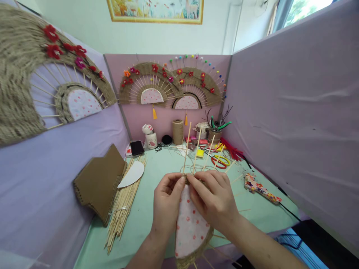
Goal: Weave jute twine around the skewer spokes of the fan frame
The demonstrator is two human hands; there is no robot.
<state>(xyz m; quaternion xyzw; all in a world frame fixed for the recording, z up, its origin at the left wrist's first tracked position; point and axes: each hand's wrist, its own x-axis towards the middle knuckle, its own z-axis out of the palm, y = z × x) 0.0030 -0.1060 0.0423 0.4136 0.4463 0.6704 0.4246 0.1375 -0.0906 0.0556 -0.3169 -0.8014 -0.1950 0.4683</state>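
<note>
I hold a half-made fan [190, 224] upright between both hands: a pale half-round panel with pink spots, edged in jute twine, with thin bamboo sticks [187, 144] pointing up from its top. My left hand [166, 203] pinches the twine at the fan's upper rim from the left. My right hand [214, 200] grips the same rim from the right, fingers curled over the twine and stick bases. A loose loop of twine [196, 168] trails just behind the hands.
A bundle of bamboo sticks [123, 203], a white half-round card [131, 175] and stacked cardboard [99, 183] lie at left. Twine spool [177, 131], phone [137, 147], scissors [221, 161], tool cup [214, 133] at the back. A glue gun [260, 188] lies right. Finished fans hang on the partitions.
</note>
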